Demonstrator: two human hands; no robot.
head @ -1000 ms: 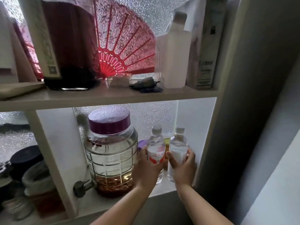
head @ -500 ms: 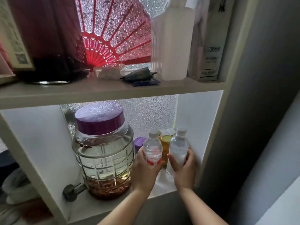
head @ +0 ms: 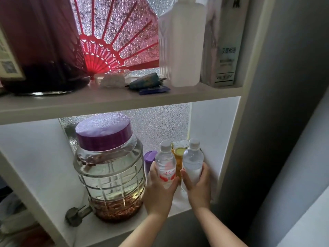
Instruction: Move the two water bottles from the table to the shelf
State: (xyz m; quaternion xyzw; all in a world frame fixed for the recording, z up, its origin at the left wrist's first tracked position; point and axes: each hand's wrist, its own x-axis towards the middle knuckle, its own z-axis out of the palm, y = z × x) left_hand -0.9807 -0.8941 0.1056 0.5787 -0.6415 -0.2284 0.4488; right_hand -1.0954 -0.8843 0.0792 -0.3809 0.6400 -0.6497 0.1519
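Two small clear water bottles with white caps stand upright side by side inside the lower compartment of a white shelf [head: 99, 234]. The left bottle [head: 165, 164] has a red and white label, and my left hand [head: 159, 191] is wrapped around its lower half. The right bottle [head: 193, 163] has a plain white label, and my right hand [head: 198, 186] grips it from the right side. Both bottle bases are hidden behind my hands, so I cannot tell whether they rest on the shelf board.
A big glass jar [head: 108, 168] with a purple lid and a metal tap fills the compartment's left. A yellow-lidded jar [head: 179, 157] and a purple-capped container [head: 148, 157] stand behind the bottles. The upper shelf holds a red fan [head: 114, 38], a white bottle [head: 185, 41] and a carton [head: 222, 43].
Both hands have carried the bottles slightly deeper into the lower compartment, close to the jars at the back. The camera has moved closer and tilted down a little.
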